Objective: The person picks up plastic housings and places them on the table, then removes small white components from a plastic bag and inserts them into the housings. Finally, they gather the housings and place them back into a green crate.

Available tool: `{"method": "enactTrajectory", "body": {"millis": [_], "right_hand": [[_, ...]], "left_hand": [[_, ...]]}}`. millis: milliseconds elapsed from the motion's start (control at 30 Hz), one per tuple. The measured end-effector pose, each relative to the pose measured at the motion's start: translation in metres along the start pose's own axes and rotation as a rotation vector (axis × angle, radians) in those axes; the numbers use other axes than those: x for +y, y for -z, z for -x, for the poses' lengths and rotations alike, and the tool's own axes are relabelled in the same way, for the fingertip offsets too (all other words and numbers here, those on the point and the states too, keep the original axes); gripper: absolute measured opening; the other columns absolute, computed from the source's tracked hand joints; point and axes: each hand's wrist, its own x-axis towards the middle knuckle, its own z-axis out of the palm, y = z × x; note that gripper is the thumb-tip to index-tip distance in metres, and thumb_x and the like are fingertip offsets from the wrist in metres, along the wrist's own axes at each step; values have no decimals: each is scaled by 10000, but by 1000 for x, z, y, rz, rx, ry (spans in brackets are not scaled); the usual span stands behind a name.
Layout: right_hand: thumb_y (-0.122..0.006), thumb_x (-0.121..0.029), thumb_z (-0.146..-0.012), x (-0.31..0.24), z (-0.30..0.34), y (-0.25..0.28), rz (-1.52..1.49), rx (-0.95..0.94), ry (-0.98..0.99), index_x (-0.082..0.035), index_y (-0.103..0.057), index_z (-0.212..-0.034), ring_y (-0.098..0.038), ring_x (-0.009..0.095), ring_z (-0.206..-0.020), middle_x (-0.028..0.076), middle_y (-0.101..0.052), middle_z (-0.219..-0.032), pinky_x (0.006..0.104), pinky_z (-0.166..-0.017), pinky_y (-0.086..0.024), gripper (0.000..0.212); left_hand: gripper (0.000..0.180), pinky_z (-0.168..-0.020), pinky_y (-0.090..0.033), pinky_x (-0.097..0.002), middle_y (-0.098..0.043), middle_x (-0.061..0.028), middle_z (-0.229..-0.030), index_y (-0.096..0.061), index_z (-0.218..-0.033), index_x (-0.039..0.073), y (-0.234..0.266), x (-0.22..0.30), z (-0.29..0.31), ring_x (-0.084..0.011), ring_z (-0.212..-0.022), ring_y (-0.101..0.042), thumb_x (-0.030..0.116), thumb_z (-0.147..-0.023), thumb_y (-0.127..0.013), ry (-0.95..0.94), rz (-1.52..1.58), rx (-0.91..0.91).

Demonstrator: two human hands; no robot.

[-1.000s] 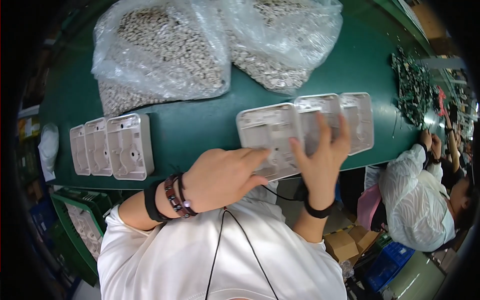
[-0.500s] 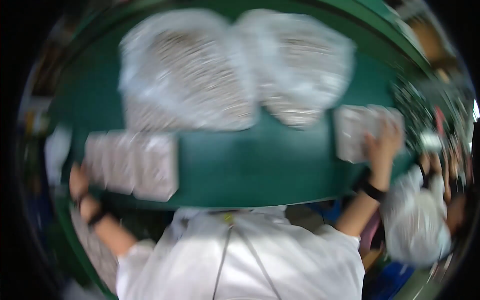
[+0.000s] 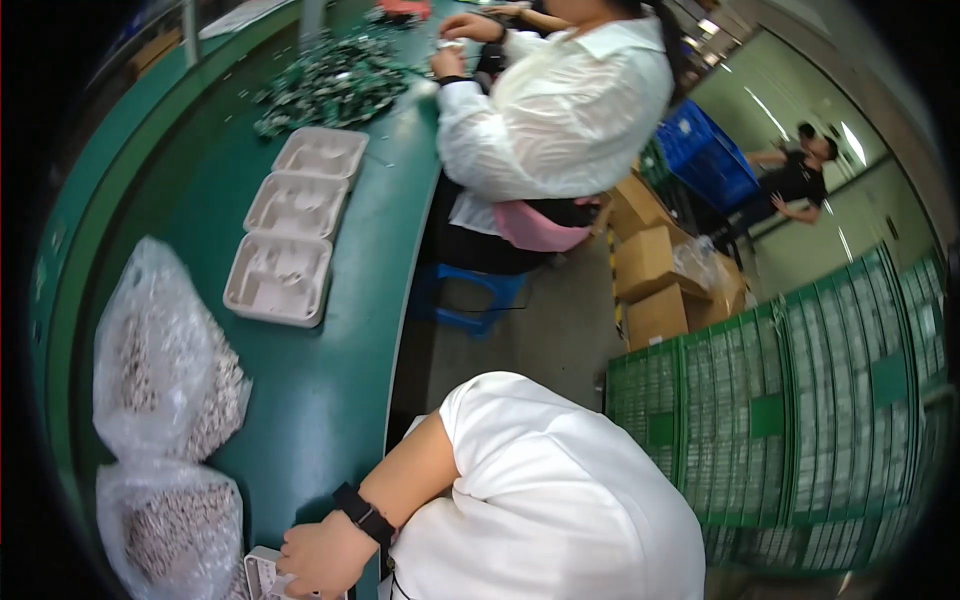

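Observation:
My right hand (image 3: 328,558) is at the bottom edge, with a black band on its wrist. Its fingers are bent over the rim of a small off-white tray (image 3: 262,568), which the frame partly cuts off. Farther along the green table, three off-white moulded trays (image 3: 285,283) with shaped hollows stand in a row. To the left of my hand lies a clear plastic bag (image 3: 170,530) full of small pale pieces. Beyond it is another such bag (image 3: 155,370), with pieces showing at its side. My left hand is out of view.
A heap of green, board-like pieces (image 3: 335,80) lies at the far end of the table. Beside it a co-worker in a white shirt (image 3: 560,110) handles something small. A blue stool (image 3: 475,300), cardboard boxes (image 3: 650,265), a blue crate (image 3: 700,155) and green racks (image 3: 770,420) stand right.
My view has swung to the right, so the bags now appear on the left. My right hand, earlier on the right-hand trays, is now on a nearer tray. My left hand has left the view.

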Motion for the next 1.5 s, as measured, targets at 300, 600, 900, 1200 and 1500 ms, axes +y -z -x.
{"method": "enactTrajectory", "body": {"millis": [300,600,900,1200,1500], "right_hand": [[-539,-488,-765,-2,54,95,307,-10,-413,-61,-570,-922,-543,238,-700,84,-576,-772,337,-640,-325,456],[-562,-248,-667,-76,3,115,167,476,211,-69,-506,-804,-480,184,-757,50,-469,-744,302,-658,-332,232],[-666,-99,-624,-52,19,101,-167,82,81,-103,-559,-797,-532,189,-691,-3,-551,-844,299,-580,-379,204],[-639,-45,-771,-23,25,125,-1022,234,-457,-27,-487,-994,-545,113,-691,53,-557,-744,239,-617,-437,271],[-659,-92,-762,7,34,131,-1019,7,-286,-13,-463,-1060,-541,144,-650,59,-544,-742,229,-566,-434,366]], "left_hand": [[342,-737,-457,-295,-637,-191,-856,-581,-989,-83,19,183,-54,-235,-782,-604,234,-870,-538,55,523,-445],[502,-949,-354,-305,-454,-128,-1206,-346,-1282,32,34,322,-40,-206,-1112,-458,274,-861,-476,141,1684,-789],[714,-585,-331,-167,-487,-3,-866,-446,-1066,39,60,379,-46,-48,-706,-439,619,-864,-80,447,1774,-1233],[253,-513,-331,-186,-465,-2,-811,-482,-979,5,57,396,-45,-58,-651,-434,237,-887,-525,77,1447,-870],[125,-583,-396,-199,-496,-58,-859,-546,-874,-9,49,399,-56,-84,-686,-495,-14,-765,-608,-242,1309,-809]]}}
